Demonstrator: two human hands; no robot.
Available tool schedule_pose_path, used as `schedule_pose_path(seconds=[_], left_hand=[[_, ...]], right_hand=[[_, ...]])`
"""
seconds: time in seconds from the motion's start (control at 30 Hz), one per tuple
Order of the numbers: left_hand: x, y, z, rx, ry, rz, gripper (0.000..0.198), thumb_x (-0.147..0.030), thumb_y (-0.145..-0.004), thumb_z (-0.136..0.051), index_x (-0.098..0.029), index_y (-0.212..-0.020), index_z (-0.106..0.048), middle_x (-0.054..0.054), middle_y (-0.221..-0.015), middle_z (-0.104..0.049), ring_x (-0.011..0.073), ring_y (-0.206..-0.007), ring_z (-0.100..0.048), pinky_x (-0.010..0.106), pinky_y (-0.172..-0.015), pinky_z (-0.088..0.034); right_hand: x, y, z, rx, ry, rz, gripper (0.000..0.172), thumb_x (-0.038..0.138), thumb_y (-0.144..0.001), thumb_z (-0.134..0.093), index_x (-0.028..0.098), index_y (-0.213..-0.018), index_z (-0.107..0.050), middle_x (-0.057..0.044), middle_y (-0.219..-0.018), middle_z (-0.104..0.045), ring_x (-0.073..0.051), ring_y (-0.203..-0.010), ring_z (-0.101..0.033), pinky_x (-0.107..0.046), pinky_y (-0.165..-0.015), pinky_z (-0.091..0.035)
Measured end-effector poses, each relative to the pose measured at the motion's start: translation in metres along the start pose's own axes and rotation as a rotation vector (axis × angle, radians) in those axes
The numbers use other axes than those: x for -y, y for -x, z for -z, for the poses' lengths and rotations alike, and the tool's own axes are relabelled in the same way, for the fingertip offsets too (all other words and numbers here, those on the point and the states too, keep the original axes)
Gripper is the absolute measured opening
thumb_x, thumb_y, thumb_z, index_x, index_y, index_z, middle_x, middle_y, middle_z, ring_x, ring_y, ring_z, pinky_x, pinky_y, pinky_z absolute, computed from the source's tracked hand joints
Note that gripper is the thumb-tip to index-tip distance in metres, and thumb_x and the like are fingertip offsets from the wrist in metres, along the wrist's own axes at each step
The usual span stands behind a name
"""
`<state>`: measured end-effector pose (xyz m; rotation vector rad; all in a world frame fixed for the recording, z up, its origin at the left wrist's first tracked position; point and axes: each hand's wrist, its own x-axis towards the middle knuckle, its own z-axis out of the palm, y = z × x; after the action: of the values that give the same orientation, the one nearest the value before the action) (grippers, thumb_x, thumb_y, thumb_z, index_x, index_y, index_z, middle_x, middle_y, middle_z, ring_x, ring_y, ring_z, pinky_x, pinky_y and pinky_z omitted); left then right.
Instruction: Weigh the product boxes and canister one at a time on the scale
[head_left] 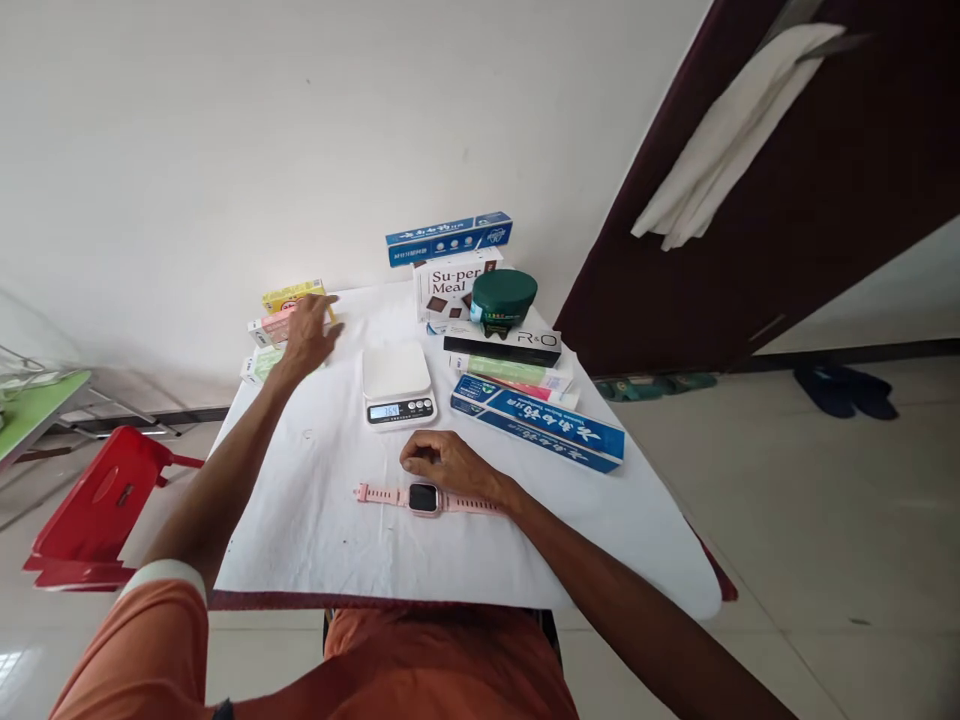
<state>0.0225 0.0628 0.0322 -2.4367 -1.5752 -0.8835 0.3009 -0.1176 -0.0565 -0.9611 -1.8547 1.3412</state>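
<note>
Palm of left hand (307, 335) on boxes (271, 326)

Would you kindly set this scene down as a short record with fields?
left hand: open, laid flat on the small boxes at the far left of the table
small boxes: yellow, pink and green, close together
right hand: fingers curled, resting on the table just behind the pink watch
pink watch: lying flat, strap stretched out
scale: white, mid-table, display showing digits
right side: blue toothpaste box in front; green jar on a black box behind
</note>
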Motion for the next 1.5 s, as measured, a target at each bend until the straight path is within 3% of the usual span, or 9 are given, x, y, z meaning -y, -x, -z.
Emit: schedule_pose_path(seconds=[0.1, 0.23, 0.43, 0.6, 0.73, 0.83, 1.03, 1.2, 1.5], left_hand=[[-0.070, 0.004, -0.010, 0.127, 0.122, -0.241, 0.049, -0.041, -0.096, -0.064, -0.022, -0.140, -0.056, 0.014, -0.134, -0.060, 0.0310, -0.123, -0.058, 0.049, -0.108, -0.048], [-0.143, -0.005, -0.037, 0.327, 0.148, -0.341, 0.060, -0.049, -0.095, -0.067, -0.023, -0.147, -0.050, 0.017, -0.142, -0.056, 0.0342, -0.128, -0.056, 0.052, -0.106, -0.048], [-0.176, -0.036, -0.071, 0.461, 0.081, -0.289, 0.059, -0.054, -0.094, -0.067, -0.020, -0.140, -0.052, 0.020, -0.138, -0.053, 0.0366, -0.127, -0.054, 0.053, -0.099, -0.048], [-0.167, -0.049, -0.077, 0.437, 0.086, -0.311, 0.049, -0.041, -0.087, -0.076, -0.019, -0.127, -0.060, 0.017, -0.129, -0.055, 0.0365, -0.123, -0.051, 0.052, -0.097, -0.049], [-0.161, -0.051, -0.080, 0.441, 0.229, -0.398, 0.032, -0.043, -0.084, -0.079, -0.017, -0.096, -0.065, 0.013, -0.109, -0.058, 0.0297, -0.105, -0.056, 0.042, -0.087, -0.052], [-0.155, -0.045, -0.076, 0.374, 0.352, -0.397, 0.036, -0.049, -0.085, -0.078, -0.017, -0.096, -0.065, 0.010, -0.103, -0.059, 0.0257, -0.097, -0.057, 0.039, -0.084, -0.052], [-0.110, -0.011, -0.018, 0.263, 0.458, -0.208, 0.056, -0.062, -0.084, -0.077, -0.020, -0.119, -0.066, 0.007, -0.108, -0.061, 0.0182, -0.087, -0.058, 0.032, -0.076, -0.055], [-0.056, 0.028, 0.022, 0.250, 0.319, -0.044, 0.052, -0.060, -0.084, -0.077, -0.021, -0.117, -0.067, 0.007, -0.106, -0.059, 0.0194, -0.088, -0.059, 0.032, -0.074, -0.055], [-0.026, 0.060, 0.000, 0.339, 0.211, 0.085, 0.056, -0.064, -0.081, -0.076, -0.018, -0.111, -0.070, 0.008, -0.103, -0.060, 0.0192, -0.076, -0.056, 0.040, -0.082, -0.053]], right_hand=[[0.000, 0.000, 0.000, 0.002, -0.009, 0.017, 0.009, 0.026, -0.088, -0.068, 0.018, -0.085, -0.073, -0.002, -0.084, -0.072, -0.016, -0.075, -0.061, -0.029, -0.070, -0.047], [-0.002, -0.001, -0.001, 0.008, -0.019, 0.025, 0.010, 0.026, -0.087, -0.069, 0.018, -0.084, -0.073, -0.002, -0.083, -0.072, -0.015, -0.072, -0.059, -0.028, -0.069, -0.045], [-0.006, -0.002, -0.002, 0.003, 0.005, 0.017, 0.008, 0.025, -0.086, -0.070, 0.018, -0.083, -0.073, -0.001, -0.082, -0.072, -0.015, -0.072, -0.059, -0.028, -0.069, -0.045], [-0.005, -0.002, -0.002, 0.006, 0.016, 0.027, 0.007, 0.023, -0.086, -0.070, 0.018, -0.082, -0.073, -0.001, -0.081, -0.072, -0.014, -0.071, -0.059, -0.027, -0.069, -0.045], [-0.007, -0.002, -0.002, 0.001, 0.021, 0.022, 0.007, 0.023, -0.086, -0.070, 0.018, -0.082, -0.072, -0.001, -0.082, -0.073, -0.014, -0.072, -0.060, -0.027, -0.070, -0.046], [-0.008, -0.001, -0.003, 0.002, 0.013, 0.011, 0.008, 0.024, -0.086, -0.069, 0.018, -0.083, -0.072, -0.001, -0.081, -0.072, -0.014, -0.071, -0.059, -0.027, -0.068, -0.045], [-0.005, 0.000, -0.002, 0.015, 0.026, 0.044, 0.011, 0.027, -0.088, -0.068, 0.018, -0.083, -0.072, 0.000, -0.079, -0.069, -0.014, -0.071, -0.057, -0.028, -0.067, -0.043], [-0.002, 0.001, -0.001, 0.019, 0.026, 0.029, 0.013, 0.030, -0.089, -0.067, 0.019, -0.084, -0.072, -0.001, -0.081, -0.070, -0.015, -0.073, -0.059, -0.029, -0.070, -0.045], [-0.001, 0.002, -0.001, 0.010, 0.083, 0.023, 0.014, 0.031, -0.089, -0.066, 0.019, -0.087, -0.073, -0.003, -0.087, -0.074, -0.018, -0.079, -0.064, -0.030, -0.074, -0.048]])
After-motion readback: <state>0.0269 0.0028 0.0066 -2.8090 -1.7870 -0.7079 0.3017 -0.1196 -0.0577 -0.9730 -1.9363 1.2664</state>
